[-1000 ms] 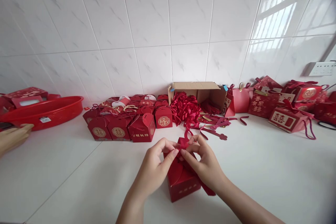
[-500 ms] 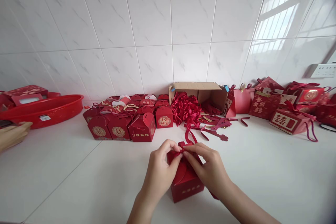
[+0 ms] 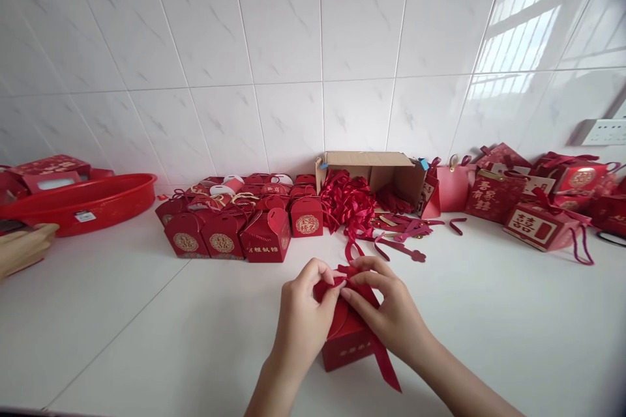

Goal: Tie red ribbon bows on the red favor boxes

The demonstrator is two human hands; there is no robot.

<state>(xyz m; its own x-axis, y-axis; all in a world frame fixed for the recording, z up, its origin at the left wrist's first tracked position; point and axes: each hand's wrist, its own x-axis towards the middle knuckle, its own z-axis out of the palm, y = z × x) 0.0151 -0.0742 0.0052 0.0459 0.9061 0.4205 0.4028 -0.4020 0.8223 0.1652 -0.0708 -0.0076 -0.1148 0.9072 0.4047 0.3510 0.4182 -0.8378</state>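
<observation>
A small red gift box (image 3: 345,348) stands on the white counter in front of me, its curved top flaps folded closed. Over its top runs a red ribbon (image 3: 386,365), one tail hanging down the box's right front side. My left hand (image 3: 306,306) pinches the ribbon between thumb and forefinger at the top of the box. Close beside it, my right hand (image 3: 386,303) also has thumb and fingers closed on the ribbon, the fingertips of both hands nearly meeting. The ribbon's crossing is partly hidden by my fingers.
Behind to the left stand several red gift boxes (image 3: 225,244). A cardboard box (image 3: 372,159) spills red ribbons (image 3: 348,202). A red basin (image 3: 105,205) sits at left, near another person's hand (image 3: 29,247). Several decorated boxes and bags (image 3: 535,225) stand at right.
The ribbon tail now hangs farther out across the front right of the box. My right fingers have shifted slightly up, and the box has turned or moved a little.
</observation>
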